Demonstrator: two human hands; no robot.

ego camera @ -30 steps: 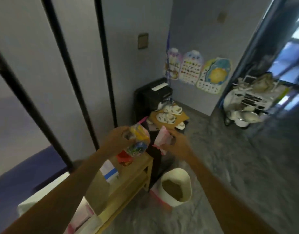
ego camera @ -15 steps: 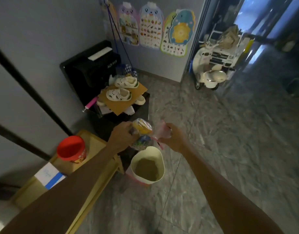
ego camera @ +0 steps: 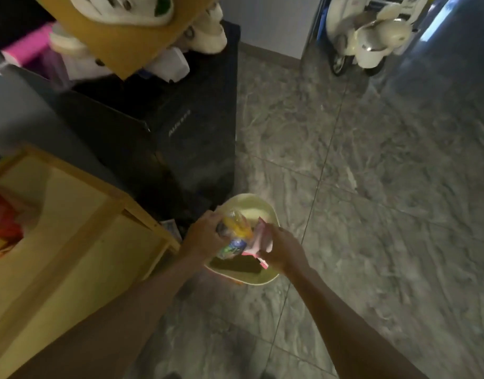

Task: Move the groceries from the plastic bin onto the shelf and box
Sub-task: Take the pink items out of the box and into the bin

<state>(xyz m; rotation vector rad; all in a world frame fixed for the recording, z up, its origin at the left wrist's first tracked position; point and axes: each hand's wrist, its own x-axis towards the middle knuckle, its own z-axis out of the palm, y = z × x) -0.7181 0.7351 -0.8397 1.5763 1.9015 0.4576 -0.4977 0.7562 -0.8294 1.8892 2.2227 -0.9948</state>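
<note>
A pale yellow plastic bin (ego camera: 265,207) stands on the floor beside the wooden shelf (ego camera: 71,222). Both my hands are right over the bin's opening. My left hand (ego camera: 204,237) is shut on a colourful yellow and blue snack packet (ego camera: 235,235). My right hand (ego camera: 280,248) is shut on a pink packet (ego camera: 258,240), close beside the other one. The bin's inside is mostly hidden by my hands and the packets. A red and orange grocery item (ego camera: 1,228) sits on the shelf top at the far left.
A black box-like unit (ego camera: 175,138) stands behind the bin, touching the shelf's corner. On it lies a brown cardboard sheet (ego camera: 120,42) with white children's shoes (ego camera: 208,34). A cream toy scooter (ego camera: 372,42) is parked at the back right. Grey marble floor (ego camera: 372,187) spreads to the right.
My head has tilted down sharply, from the wall to the floor. Both hands, each still holding its packet, have dropped from above the shelf to just over the bin.
</note>
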